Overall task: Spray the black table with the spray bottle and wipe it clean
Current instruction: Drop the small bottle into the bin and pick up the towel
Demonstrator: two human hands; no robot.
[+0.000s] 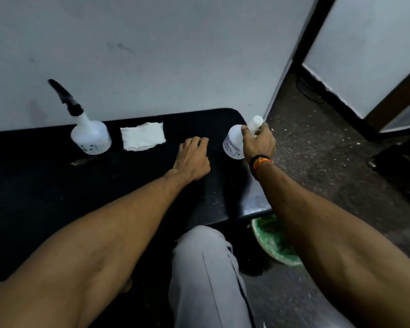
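A black table [57, 190] stands against a white wall. At its far left is a white spray bottle [90, 136] with a black trigger head, upright. Just right of it lies a folded white cloth [143, 136], flat on the tabletop. My left hand [193, 158] rests on the table right of the cloth, fingers loosely curled, holding nothing. At the table's far right corner my right hand [258, 143] grips the neck of a second white bottle [233, 144] with a label and a plain white cap; it tilts slightly.
The white wall [152, 55] runs right behind the table. A speckled floor [329, 162] lies to the right, with a green-lined bin [273, 242] beside the table's front right corner. My knee in grey trousers [206, 268] is at the table's front edge.
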